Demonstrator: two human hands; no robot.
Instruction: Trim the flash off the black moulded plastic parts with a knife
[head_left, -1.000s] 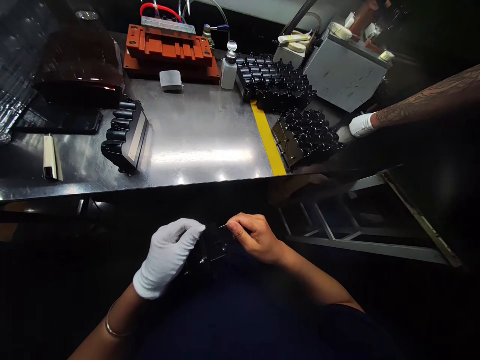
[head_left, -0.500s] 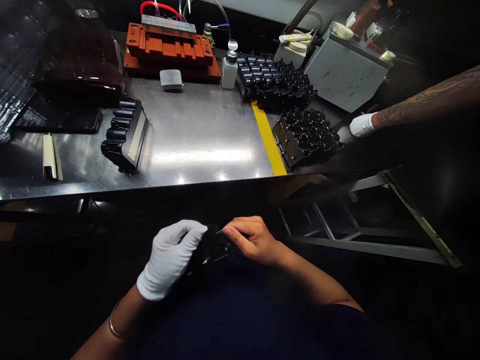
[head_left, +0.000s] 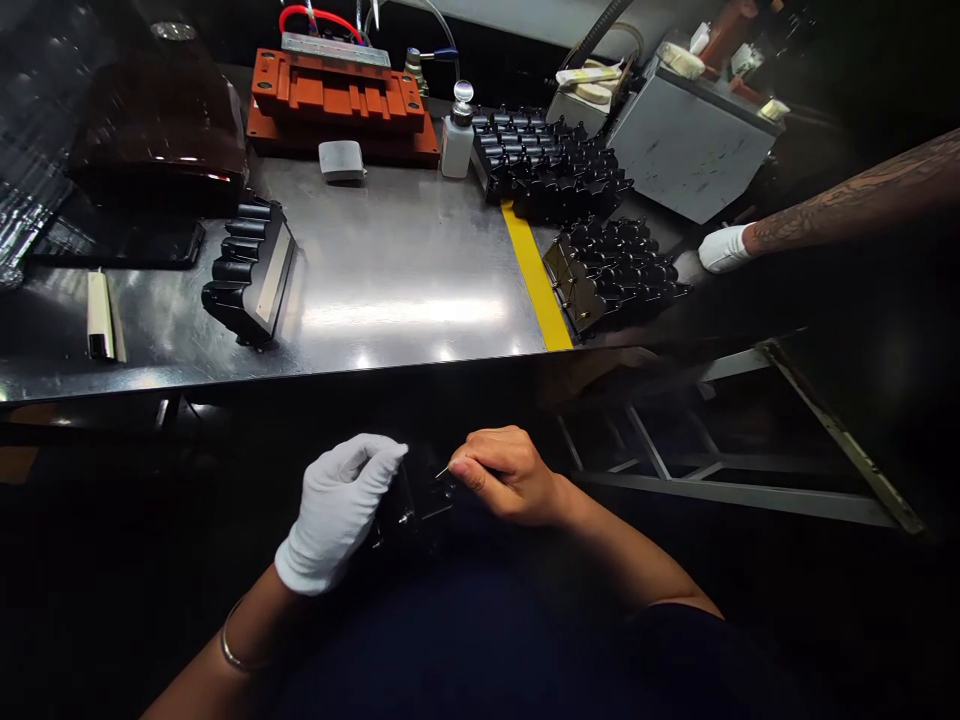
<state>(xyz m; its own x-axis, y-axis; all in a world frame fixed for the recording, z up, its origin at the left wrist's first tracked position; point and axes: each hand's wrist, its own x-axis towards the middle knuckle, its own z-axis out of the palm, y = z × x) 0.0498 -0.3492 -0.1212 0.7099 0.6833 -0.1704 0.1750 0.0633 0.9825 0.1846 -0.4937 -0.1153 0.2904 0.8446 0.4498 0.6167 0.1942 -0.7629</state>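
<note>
Your left hand [head_left: 337, 510], in a white cotton glove, has its fingers closed around a small black plastic part [head_left: 414, 510], held in deep shadow below the front edge of the steel tabletop [head_left: 390, 270]. Your bare right hand [head_left: 510, 475] sits just to the right of that part, its thumb and forefinger pinched on a thin metal pin [head_left: 444, 472] whose tip points left at the part. You can't tell from this view whether the tip touches it, and the dark hides the part's long axis. Nothing visible stands between your hands except the pin.

Up on the tabletop, well ahead of you, are rows of ribbed black parts [head_left: 615, 275] beside a yellow tape stripe [head_left: 534, 280], an orange block fixture [head_left: 337, 105] and a clear dispensing bottle [head_left: 457, 140]. A co-worker's white-gloved hand [head_left: 724, 250] is at the far right.
</note>
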